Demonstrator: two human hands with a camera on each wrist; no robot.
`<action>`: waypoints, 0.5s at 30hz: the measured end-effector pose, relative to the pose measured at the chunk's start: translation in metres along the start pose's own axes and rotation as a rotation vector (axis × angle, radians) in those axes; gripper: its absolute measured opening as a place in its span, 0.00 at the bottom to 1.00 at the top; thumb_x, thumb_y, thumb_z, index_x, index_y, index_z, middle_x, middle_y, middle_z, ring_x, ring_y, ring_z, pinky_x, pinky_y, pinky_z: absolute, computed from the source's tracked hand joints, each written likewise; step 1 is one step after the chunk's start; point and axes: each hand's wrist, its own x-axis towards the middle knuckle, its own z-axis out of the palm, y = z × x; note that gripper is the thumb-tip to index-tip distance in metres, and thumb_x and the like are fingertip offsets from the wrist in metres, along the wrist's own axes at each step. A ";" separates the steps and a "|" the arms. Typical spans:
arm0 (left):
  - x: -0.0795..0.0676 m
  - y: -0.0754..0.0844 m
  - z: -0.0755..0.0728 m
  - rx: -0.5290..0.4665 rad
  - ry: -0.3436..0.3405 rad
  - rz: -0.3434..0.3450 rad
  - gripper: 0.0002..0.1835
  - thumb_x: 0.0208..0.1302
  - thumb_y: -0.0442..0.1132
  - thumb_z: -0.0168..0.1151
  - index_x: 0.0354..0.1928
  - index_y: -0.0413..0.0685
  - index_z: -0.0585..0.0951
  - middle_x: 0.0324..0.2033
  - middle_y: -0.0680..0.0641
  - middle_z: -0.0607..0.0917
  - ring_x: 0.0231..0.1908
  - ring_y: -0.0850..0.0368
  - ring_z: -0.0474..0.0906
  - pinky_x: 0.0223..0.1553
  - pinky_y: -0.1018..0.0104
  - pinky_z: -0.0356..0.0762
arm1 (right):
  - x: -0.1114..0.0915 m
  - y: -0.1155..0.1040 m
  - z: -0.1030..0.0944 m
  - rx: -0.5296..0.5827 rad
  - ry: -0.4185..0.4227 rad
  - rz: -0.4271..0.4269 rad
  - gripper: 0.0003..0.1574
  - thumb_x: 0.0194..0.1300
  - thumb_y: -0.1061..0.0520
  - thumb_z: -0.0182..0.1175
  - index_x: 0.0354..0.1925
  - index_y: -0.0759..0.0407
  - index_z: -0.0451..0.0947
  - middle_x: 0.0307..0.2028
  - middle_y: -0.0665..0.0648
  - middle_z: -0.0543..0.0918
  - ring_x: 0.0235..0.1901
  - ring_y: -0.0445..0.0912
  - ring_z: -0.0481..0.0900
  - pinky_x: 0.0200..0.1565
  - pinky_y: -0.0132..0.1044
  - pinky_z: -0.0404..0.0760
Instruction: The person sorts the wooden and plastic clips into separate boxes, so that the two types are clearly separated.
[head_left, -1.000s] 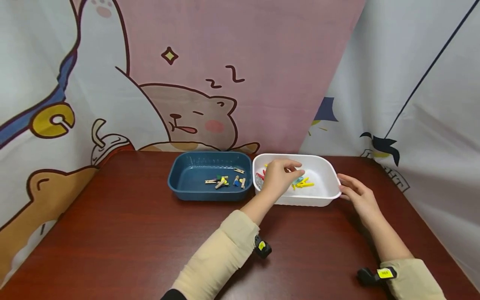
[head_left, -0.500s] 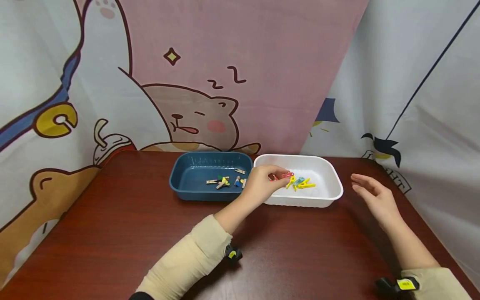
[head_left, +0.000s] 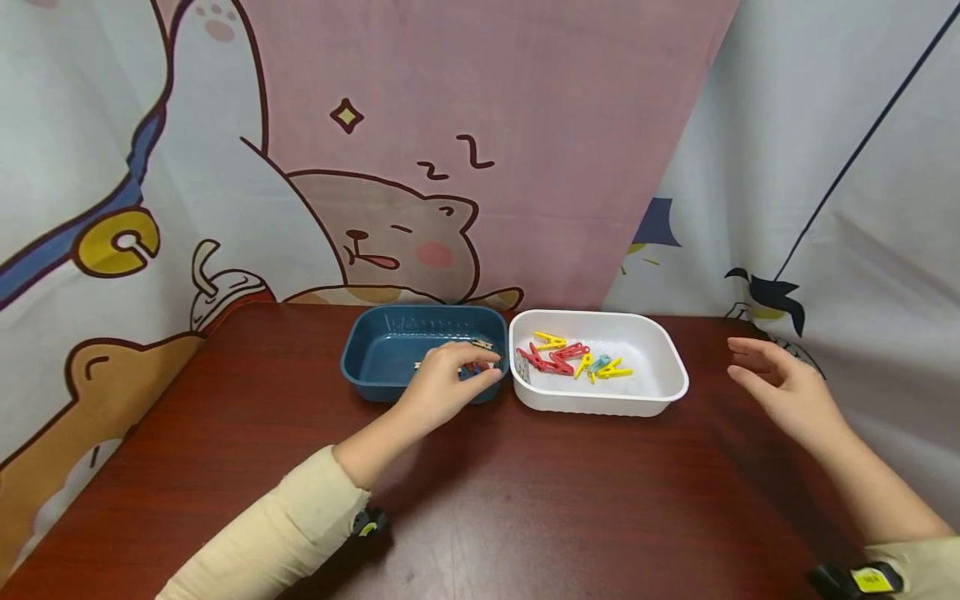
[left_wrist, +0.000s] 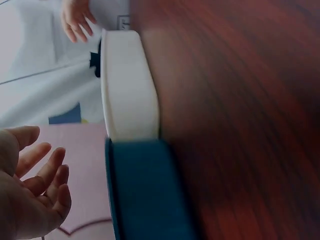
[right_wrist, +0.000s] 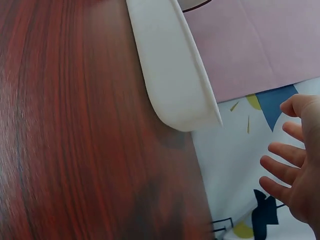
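My left hand (head_left: 442, 382) hovers over the dark blue tray (head_left: 372, 390); the left wrist view shows its fingers loosely bent with nothing between them. Part of the tray's contents is hidden behind that hand, though a wooden clothespin (head_left: 482, 343) shows past it. Beside it stands the white tray (head_left: 600, 406), holding red clothespins (head_left: 551, 365), yellow clothespins (head_left: 615, 369), a pale teal clip (head_left: 598, 363) and clear clips (head_left: 522, 367) along its left wall. To the right of the white tray, my right hand (head_left: 795, 396) hangs in the air, fingers spread and holding nothing.
Both trays sit side by side near the back edge of the dark red wooden table (head_left: 480, 517). A printed cloth (head_left: 562, 150) hangs behind it and down the right side.
My left hand has moved left from the white tray to the blue one; red clothespins show where it was. My right hand has left the white tray's right rim and drawn off rightward.
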 end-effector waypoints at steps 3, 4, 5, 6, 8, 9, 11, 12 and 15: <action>-0.011 -0.011 -0.018 0.063 -0.001 0.009 0.10 0.61 0.39 0.67 0.44 0.47 0.87 0.37 0.52 0.86 0.40 0.59 0.76 0.39 0.61 0.76 | 0.002 -0.003 -0.008 -0.053 -0.012 0.001 0.29 0.68 0.53 0.58 0.64 0.61 0.69 0.53 0.70 0.77 0.40 0.33 0.74 0.31 0.21 0.68; -0.015 -0.015 -0.024 0.082 -0.003 0.006 0.11 0.61 0.40 0.67 0.45 0.47 0.86 0.37 0.52 0.86 0.41 0.59 0.76 0.39 0.60 0.76 | 0.002 -0.004 -0.010 -0.071 -0.019 0.000 0.29 0.68 0.52 0.58 0.64 0.61 0.69 0.53 0.71 0.76 0.40 0.39 0.76 0.31 0.22 0.68; -0.019 -0.019 -0.030 0.100 -0.005 0.002 0.11 0.62 0.40 0.66 0.45 0.47 0.86 0.38 0.52 0.86 0.41 0.58 0.76 0.39 0.60 0.76 | 0.003 -0.004 -0.012 -0.086 -0.022 -0.004 0.29 0.68 0.52 0.59 0.64 0.60 0.69 0.52 0.72 0.76 0.41 0.46 0.78 0.31 0.23 0.68; -0.022 -0.022 -0.037 0.118 -0.006 -0.004 0.11 0.62 0.41 0.66 0.46 0.47 0.86 0.38 0.52 0.85 0.41 0.58 0.76 0.39 0.59 0.76 | 0.003 -0.005 -0.014 -0.098 -0.024 -0.009 0.29 0.68 0.52 0.59 0.64 0.60 0.69 0.52 0.72 0.77 0.41 0.54 0.79 0.31 0.24 0.67; -0.029 -0.031 -0.049 0.158 -0.005 -0.018 0.12 0.63 0.42 0.65 0.46 0.46 0.86 0.40 0.51 0.85 0.43 0.56 0.76 0.40 0.58 0.76 | 0.005 -0.005 -0.016 -0.125 -0.025 -0.027 0.29 0.67 0.52 0.59 0.63 0.60 0.69 0.51 0.73 0.76 0.43 0.66 0.77 0.33 0.28 0.67; -0.032 -0.035 -0.056 0.171 -0.004 -0.029 0.13 0.64 0.42 0.65 0.47 0.45 0.85 0.41 0.50 0.85 0.44 0.55 0.76 0.41 0.57 0.76 | 0.006 -0.005 -0.017 -0.140 -0.023 -0.042 0.29 0.67 0.52 0.60 0.63 0.60 0.70 0.51 0.73 0.76 0.44 0.67 0.76 0.35 0.31 0.67; -0.038 -0.042 -0.070 0.203 0.001 -0.055 0.14 0.64 0.42 0.64 0.48 0.44 0.85 0.42 0.48 0.85 0.46 0.53 0.76 0.43 0.54 0.76 | 0.008 -0.005 -0.018 -0.168 -0.018 -0.073 0.29 0.66 0.52 0.61 0.62 0.61 0.70 0.51 0.73 0.76 0.46 0.67 0.74 0.40 0.40 0.68; -0.041 -0.046 -0.076 0.220 0.006 -0.067 0.14 0.64 0.42 0.64 0.48 0.43 0.85 0.43 0.48 0.85 0.47 0.52 0.76 0.44 0.52 0.76 | 0.009 -0.005 -0.018 -0.182 -0.015 -0.088 0.29 0.66 0.52 0.61 0.62 0.61 0.70 0.52 0.73 0.75 0.48 0.67 0.73 0.42 0.45 0.68; -0.048 -0.056 -0.095 0.262 0.023 -0.098 0.14 0.65 0.41 0.63 0.49 0.42 0.84 0.44 0.45 0.84 0.46 0.50 0.75 0.43 0.50 0.75 | 0.013 -0.005 -0.019 -0.222 -0.011 -0.109 0.29 0.65 0.51 0.61 0.62 0.60 0.70 0.56 0.72 0.72 0.54 0.68 0.68 0.48 0.60 0.64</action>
